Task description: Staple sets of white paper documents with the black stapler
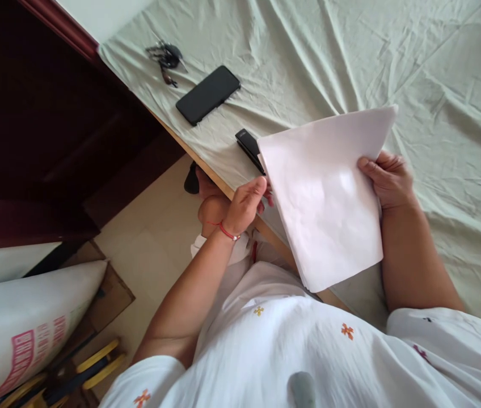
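A stack of white paper sheets (325,198) is held tilted above the cloth-covered surface. My right hand (391,178) pinches the stack at its right edge, thumb on top and fingers behind. Beside the left edge is my left hand (244,207), its thumb and fingers apart and some fingertips partly hidden near the paper. I cannot tell whether those fingertips touch the sheets. A black stapler (249,146) lies on the cloth, its near end covered by the paper.
A black phone (209,94) and a bunch of keys (166,55) lie on the wrinkled pale green cloth (291,73). Down on the left are a printed white sack (32,317) and yellow-edged items (98,357). Dark red furniture (45,124) stands beyond the wooden edge.
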A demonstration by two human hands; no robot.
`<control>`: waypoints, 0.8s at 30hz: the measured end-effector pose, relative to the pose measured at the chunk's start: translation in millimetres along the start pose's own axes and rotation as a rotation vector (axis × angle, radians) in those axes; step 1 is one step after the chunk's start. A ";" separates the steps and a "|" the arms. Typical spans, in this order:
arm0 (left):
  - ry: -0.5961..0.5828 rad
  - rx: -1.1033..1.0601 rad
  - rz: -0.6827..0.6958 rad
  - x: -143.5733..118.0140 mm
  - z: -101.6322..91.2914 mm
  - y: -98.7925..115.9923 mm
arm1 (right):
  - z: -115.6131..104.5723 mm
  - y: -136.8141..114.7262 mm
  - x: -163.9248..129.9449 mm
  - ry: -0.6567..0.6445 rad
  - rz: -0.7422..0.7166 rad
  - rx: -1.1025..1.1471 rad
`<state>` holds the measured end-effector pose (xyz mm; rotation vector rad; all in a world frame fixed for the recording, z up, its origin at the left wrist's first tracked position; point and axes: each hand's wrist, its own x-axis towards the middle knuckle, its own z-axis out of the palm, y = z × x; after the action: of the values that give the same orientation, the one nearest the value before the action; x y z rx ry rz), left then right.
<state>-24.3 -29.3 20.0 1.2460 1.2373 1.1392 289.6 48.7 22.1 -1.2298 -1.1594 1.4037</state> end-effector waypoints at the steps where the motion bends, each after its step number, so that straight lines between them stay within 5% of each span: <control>1: 0.013 0.009 0.007 -2.8 3.6 -2.8 | 2.5 -1.2 -0.2 -0.006 0.006 -0.015; 10: 0.180 0.076 -0.039 -3.2 8.9 -24.2 | -8.1 -5.9 2.0 -0.184 0.147 -0.008; 24: 0.292 0.031 -0.017 -5.6 8.6 -30.3 | -14.5 -4.6 3.9 -0.204 0.142 -0.054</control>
<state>-17.5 -35.9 -10.6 1.1161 1.4822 1.3283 303.9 54.4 25.2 -1.2485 -1.2758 1.6440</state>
